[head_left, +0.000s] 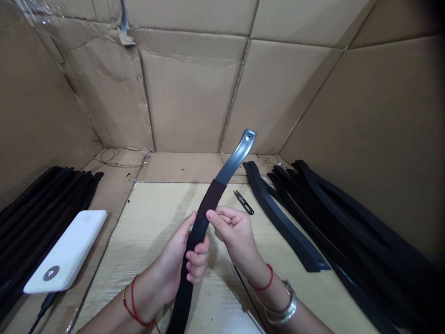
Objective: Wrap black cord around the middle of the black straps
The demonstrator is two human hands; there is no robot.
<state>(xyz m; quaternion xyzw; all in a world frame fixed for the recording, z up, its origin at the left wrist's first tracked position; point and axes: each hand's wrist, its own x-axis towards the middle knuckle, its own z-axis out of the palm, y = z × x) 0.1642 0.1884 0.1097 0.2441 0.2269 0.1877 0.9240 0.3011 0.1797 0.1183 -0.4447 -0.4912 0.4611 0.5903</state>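
Note:
A long curved strip (236, 160) with a glossy blue-grey end and a small hole near its tip slants up through the middle of the view. A black fabric sleeve (199, 232) covers its lower part, with a dark maroon band (212, 198) at the top. My left hand (184, 260) is wrapped round the sleeved strip. Just above it, my right hand (231, 232) is closed, thumb and fingers pinching the sleeve's right edge below the maroon band. Black thread snips (244, 202) lie on the table beyond my right hand.
Bare curved strips (285, 218) lie on the right beside a dark pile (347, 236). More black sleeved strips (45, 204) are stacked at the left. A white power bank (69, 250) with a cable sits near them. Cardboard walls (194, 93) enclose the pale tabletop (153, 208).

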